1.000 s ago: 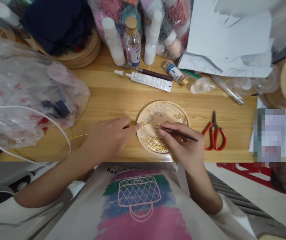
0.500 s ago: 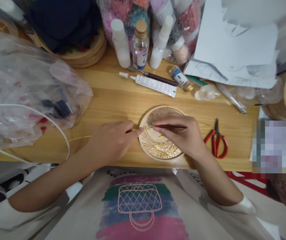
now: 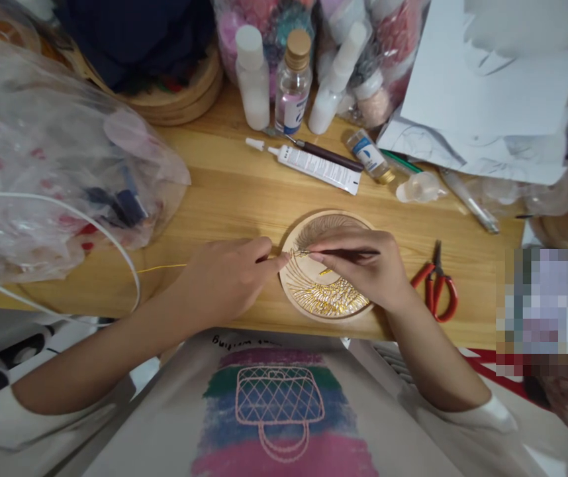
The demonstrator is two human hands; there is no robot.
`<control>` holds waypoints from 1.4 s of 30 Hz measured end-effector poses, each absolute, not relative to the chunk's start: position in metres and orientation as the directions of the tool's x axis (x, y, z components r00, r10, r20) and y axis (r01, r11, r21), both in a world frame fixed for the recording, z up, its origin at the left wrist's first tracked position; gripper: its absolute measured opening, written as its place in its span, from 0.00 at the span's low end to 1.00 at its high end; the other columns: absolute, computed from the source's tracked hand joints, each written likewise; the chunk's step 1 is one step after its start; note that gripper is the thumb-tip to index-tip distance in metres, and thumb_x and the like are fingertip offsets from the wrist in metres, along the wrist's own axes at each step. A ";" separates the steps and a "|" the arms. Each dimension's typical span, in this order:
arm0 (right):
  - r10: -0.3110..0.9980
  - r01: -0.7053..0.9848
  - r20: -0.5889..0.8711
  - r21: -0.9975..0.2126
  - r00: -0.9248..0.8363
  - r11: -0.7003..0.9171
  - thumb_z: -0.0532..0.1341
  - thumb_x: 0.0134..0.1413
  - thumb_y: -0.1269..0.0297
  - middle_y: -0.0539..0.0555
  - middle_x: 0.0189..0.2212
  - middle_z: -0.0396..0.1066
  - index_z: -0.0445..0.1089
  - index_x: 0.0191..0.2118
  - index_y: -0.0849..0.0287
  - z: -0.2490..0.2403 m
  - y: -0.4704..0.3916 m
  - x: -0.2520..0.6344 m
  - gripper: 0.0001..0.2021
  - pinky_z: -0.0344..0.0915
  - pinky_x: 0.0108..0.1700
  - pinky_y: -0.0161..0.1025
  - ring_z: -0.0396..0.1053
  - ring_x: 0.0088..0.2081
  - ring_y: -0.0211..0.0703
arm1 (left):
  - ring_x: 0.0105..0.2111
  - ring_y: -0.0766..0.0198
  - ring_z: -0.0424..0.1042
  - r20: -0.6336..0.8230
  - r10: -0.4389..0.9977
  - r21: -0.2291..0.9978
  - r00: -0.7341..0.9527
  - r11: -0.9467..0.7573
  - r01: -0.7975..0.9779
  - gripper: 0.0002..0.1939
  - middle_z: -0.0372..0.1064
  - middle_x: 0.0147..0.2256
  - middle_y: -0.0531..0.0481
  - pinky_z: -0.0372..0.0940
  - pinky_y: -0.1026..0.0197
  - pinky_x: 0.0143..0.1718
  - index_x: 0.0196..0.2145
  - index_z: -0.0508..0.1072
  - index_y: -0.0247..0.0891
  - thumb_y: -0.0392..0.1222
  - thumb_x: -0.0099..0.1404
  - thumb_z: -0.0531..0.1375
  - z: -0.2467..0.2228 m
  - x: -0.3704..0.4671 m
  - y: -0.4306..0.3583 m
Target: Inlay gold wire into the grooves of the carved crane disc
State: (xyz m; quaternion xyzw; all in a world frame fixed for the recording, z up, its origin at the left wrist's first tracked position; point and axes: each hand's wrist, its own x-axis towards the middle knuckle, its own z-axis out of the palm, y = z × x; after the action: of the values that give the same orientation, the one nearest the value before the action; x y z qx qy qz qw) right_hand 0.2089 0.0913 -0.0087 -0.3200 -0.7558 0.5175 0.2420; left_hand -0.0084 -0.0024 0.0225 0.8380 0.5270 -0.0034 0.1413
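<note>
A round wooden disc (image 3: 291,288) lies near the table's front edge, its swirling pattern lined with gold wire and pale fill in the lower part. My right hand (image 3: 376,265) is over the disc's right side, fingers closed on slim dark tweezers (image 3: 358,251) whose tip points left. My left hand (image 3: 229,271) is at the disc's left rim, thumb and index finger pinched on a gold wire (image 3: 162,267) that trails out to the left behind the hand. The tweezers' tip meets the wire just beside my left fingertips. A short gold piece (image 3: 326,271) shows in the disc's centre.
Red-handled pliers (image 3: 435,281) lie right of the disc. Behind it are a white glue tube (image 3: 318,169), a dark-handled tool (image 3: 331,156), a small bottle (image 3: 370,158) and upright bottles (image 3: 294,86). A plastic bag (image 3: 65,159) and white cable (image 3: 120,245) occupy the left; papers (image 3: 487,99) lie back right.
The view has shifted slightly, so the table things appear a little further right. Both hands keep nearly the same pose at the disc, still holding the wire and the tweezers.
</note>
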 end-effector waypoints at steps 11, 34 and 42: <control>0.715 0.219 0.066 -0.929 -0.696 0.299 0.67 0.56 0.67 0.51 0.32 0.82 0.82 0.35 0.54 -0.008 0.092 0.207 0.04 0.73 0.35 0.37 0.78 0.33 0.40 | 0.24 0.64 0.62 -0.160 0.885 0.211 0.438 -0.402 0.891 0.21 0.65 0.27 0.50 0.46 0.60 0.23 0.48 0.77 0.42 0.31 0.69 0.48 0.021 -0.008 -0.002; 0.660 0.198 0.072 -0.925 -0.747 0.325 0.68 0.55 0.66 0.50 0.33 0.82 0.82 0.35 0.52 -0.008 0.102 0.206 0.03 0.74 0.39 0.38 0.79 0.36 0.42 | 0.23 0.64 0.61 -0.183 0.879 0.214 0.440 -0.401 0.891 0.21 0.66 0.28 0.50 0.44 0.61 0.23 0.49 0.76 0.42 0.29 0.68 0.48 0.023 -0.008 -0.001; 0.678 0.220 0.051 -0.926 -0.733 0.308 0.68 0.55 0.64 0.51 0.33 0.82 0.81 0.34 0.52 -0.010 0.101 0.206 0.03 0.75 0.39 0.39 0.79 0.36 0.42 | 0.24 0.63 0.64 -0.175 0.887 0.241 0.427 -0.382 0.892 0.21 0.67 0.27 0.50 0.48 0.60 0.23 0.51 0.76 0.41 0.30 0.68 0.49 0.023 -0.006 -0.003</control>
State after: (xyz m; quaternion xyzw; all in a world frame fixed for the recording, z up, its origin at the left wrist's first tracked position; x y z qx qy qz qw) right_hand 0.2061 0.1014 -0.0103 -0.2889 -0.7770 0.5126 0.2235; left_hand -0.0062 -0.0029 0.0233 0.8313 0.5351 -0.0084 0.1502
